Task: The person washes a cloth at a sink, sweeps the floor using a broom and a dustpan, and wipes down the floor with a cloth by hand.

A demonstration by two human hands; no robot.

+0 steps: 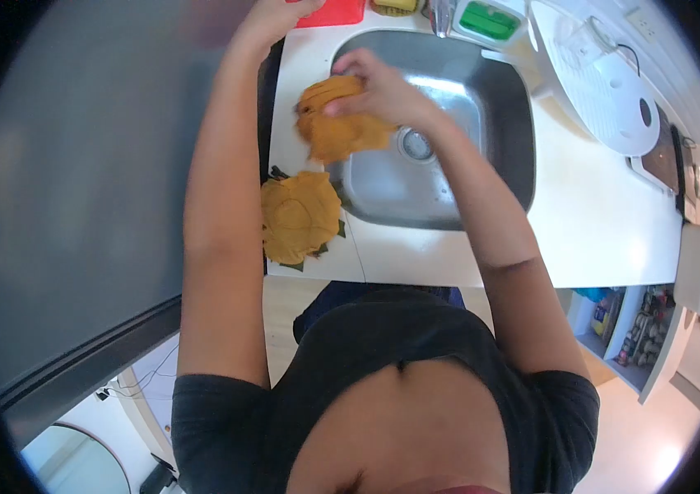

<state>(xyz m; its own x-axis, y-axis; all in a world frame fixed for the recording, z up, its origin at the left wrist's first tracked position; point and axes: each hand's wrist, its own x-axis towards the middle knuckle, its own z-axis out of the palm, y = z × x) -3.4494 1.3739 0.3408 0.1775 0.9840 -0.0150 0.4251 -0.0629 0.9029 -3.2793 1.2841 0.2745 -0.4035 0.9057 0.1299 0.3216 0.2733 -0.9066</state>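
My right hand (379,92) is closed on a mustard-yellow cloth (337,128), held over the left rim of the metal sink (481,185). The cloth hangs loosely and is slightly blurred. My left hand (280,18) is at the top edge of the view, by a red flat-sided object (332,11). Its fingers are partly cut off, so I cannot tell whether they grip that object. A second mustard-yellow piece (300,216) with a wavy edge lies on the counter left of the sink, dark green pointed tips showing beneath it.
Behind the sink are a yellow item (395,6) and a white container with a green inside (488,20). A white drying rack (605,90) with a clear glass stands at the right. Below the counter's right end a drawer (634,346) is pulled out. A large grey surface (86,189) borders the left.
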